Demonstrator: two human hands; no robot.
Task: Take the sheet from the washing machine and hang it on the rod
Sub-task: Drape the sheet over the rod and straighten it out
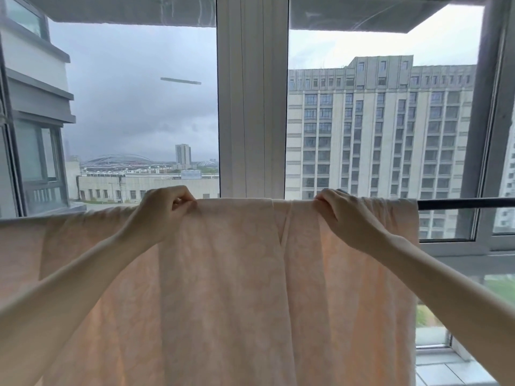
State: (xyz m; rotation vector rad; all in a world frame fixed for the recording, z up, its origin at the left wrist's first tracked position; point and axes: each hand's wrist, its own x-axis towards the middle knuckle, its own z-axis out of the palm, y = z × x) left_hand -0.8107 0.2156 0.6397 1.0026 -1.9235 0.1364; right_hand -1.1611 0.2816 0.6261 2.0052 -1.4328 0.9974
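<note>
A pale peach sheet (228, 288) with a faint pattern hangs over the dark rod (468, 203), draped in broad folds down past the bottom of the view. The rod shows bare only at the right; elsewhere the cloth covers it. My left hand (164, 208) pinches the sheet's top fold left of centre. Right of centre, my right hand (345, 211) grips the top fold where it lies over the rod. Both arms reach up from the lower corners. The washing machine is out of view.
Large windows stand just behind the rod, with a white frame post (252, 93) in the middle and a grey frame (493, 135) at the right. Buildings and grey sky lie outside. A tiled sill (446, 369) shows at lower right.
</note>
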